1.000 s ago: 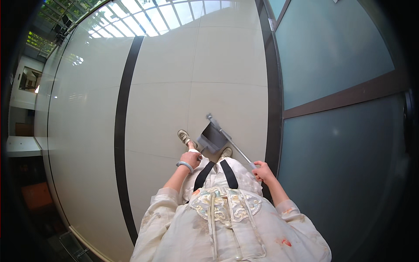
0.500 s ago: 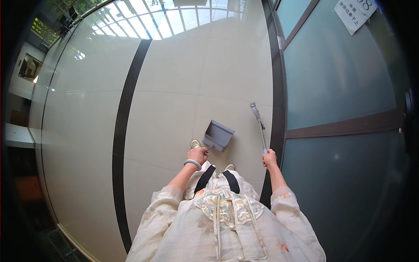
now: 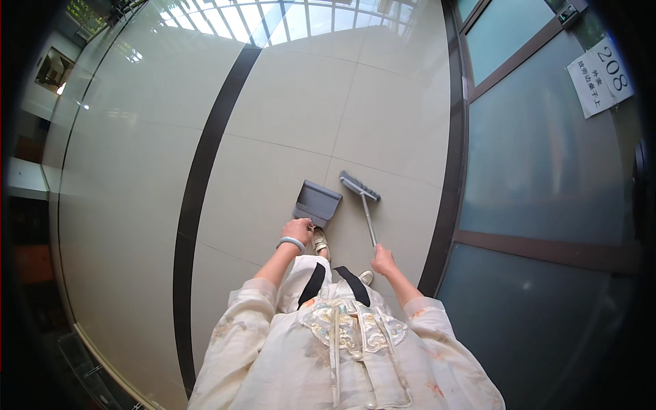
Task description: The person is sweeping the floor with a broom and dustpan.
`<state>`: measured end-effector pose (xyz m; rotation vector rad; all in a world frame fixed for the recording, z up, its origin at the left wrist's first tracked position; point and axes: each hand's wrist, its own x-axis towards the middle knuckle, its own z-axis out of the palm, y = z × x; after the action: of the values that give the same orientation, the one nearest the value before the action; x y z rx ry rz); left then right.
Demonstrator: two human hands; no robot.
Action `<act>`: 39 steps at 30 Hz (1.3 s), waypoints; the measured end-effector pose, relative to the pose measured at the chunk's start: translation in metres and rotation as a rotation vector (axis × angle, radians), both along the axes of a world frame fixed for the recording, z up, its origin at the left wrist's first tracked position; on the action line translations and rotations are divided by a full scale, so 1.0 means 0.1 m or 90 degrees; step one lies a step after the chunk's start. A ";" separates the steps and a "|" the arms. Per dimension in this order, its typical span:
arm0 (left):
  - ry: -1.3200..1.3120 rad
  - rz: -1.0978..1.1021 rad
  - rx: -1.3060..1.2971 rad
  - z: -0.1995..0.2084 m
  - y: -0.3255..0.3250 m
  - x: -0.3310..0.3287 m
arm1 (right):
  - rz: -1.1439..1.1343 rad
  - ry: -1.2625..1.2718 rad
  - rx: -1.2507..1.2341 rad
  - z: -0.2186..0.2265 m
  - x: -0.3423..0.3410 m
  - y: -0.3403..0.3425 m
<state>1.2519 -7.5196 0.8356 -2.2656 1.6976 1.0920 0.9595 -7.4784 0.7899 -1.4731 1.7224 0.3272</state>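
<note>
My left hand (image 3: 297,232), with a pale bangle at its wrist, is closed round the handle of a grey dustpan (image 3: 318,198). The pan's opening faces away from me, just beyond my left shoe (image 3: 320,239). Wrapped round the grey stick of a broom (image 3: 369,215) are the fingers of my right hand (image 3: 383,260). The broom's head (image 3: 359,186), with dark grey bristles, is to the right of the dustpan and a little apart from it. Whether the bristles touch the floor I cannot tell.
Glossy beige tiles make up the floor (image 3: 287,102), crossed by a dark strip (image 3: 205,157) on the left. Frosted glass panels (image 3: 533,164) in brown frames stand close on the right, with a white paper sign (image 3: 600,76). Window reflections show on the far tiles.
The broom head has swung left and turned, coming nearer to the dustpan. My right hand has moved left with it. The view has shifted, and my left foot now stands further forward.
</note>
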 end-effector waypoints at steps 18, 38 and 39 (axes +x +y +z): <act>0.007 0.148 0.013 -0.49 -0.18 1.40 | -0.112 -0.015 0.037 -0.30 0.90 -1.72; -0.004 -0.007 -0.087 -0.20 0.06 1.52 | -0.356 -0.196 0.194 0.59 0.28 -1.34; 0.011 -0.011 -0.082 -0.08 0.15 1.55 | -0.357 -0.200 0.198 0.67 0.28 -1.35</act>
<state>1.4070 -7.5044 0.8276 -2.3170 1.8410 1.0308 0.9874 -7.6130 0.8569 -0.7324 1.6558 0.0530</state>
